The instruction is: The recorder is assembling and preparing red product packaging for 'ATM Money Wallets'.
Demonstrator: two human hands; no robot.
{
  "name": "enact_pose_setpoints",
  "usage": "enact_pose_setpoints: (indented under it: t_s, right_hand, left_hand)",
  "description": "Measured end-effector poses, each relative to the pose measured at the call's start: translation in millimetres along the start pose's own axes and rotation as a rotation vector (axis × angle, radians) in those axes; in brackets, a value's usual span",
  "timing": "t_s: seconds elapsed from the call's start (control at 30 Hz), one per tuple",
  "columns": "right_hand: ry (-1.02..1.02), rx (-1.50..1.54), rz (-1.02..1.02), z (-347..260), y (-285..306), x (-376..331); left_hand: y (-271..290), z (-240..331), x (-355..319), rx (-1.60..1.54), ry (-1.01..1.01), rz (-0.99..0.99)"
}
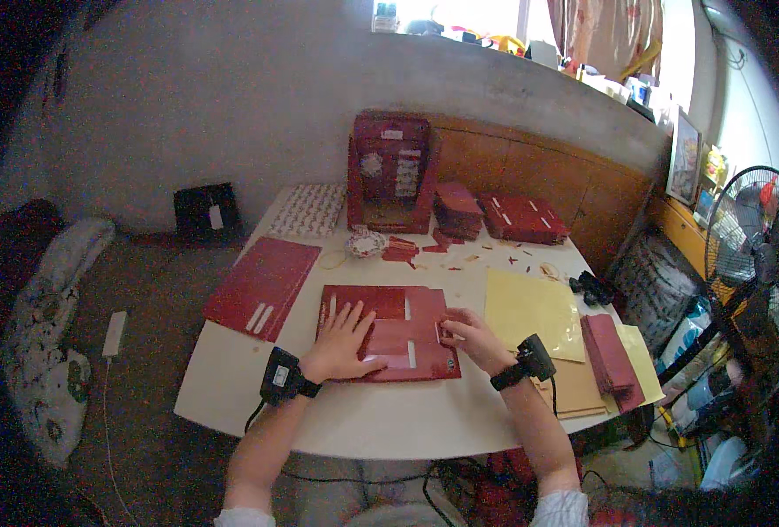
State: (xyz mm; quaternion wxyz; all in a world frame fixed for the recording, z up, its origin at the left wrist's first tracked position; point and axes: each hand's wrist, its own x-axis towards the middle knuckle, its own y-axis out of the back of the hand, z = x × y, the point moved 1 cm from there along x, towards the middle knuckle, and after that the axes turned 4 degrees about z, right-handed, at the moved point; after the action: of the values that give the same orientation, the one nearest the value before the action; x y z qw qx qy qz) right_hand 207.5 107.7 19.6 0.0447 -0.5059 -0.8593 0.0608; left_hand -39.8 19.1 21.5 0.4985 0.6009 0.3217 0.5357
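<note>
A flat dark red cardboard sheet with white strips lies on the white table in front of me. My left hand rests flat on its left part, fingers spread. At the sheet's right edge my right hand pinches a folded flap. Both wrists carry black devices on straps.
Another red sheet lies to the left. A yellow sheet, brown card and a stack of red pieces lie to the right. At the back stand a red box, more red stacks and scraps. A fan stands far right.
</note>
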Motion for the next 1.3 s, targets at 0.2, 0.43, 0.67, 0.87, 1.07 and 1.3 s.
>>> enact_pose_setpoints:
  t_s: [0.2,0.43,0.67,0.87,1.07,1.3]
  right_hand:
    - [-0.101,0.076,0.035,3.8,2.3,2.5]
    - [0.012,0.026,-0.011,8.5,-2.9,9.5]
    - [-0.112,0.215,0.032,10.1,0.9,16.3]
    - [-0.135,0.328,-0.005,5.2,5.7,15.6]
    - [-0.250,0.207,0.017,-8.8,-0.9,6.2]
    - [-0.309,0.238,-0.001,-20.7,-28.6,-16.0]
  left_hand:
    - [1.6,5.3,-0.4,0.087,-0.048,-0.044]
    - [6.6,7.3,-0.9,0.040,-0.033,-0.081]
    - [12.2,14.5,-1.5,0.058,-0.064,-0.060]
    - [-5.3,12.0,-1.1,-0.020,-0.067,-0.021]
    - [-7.6,10.5,0.1,-0.026,-0.058,-0.022]
    - [-2.5,16.5,-3.0,-0.054,-0.099,0.061]
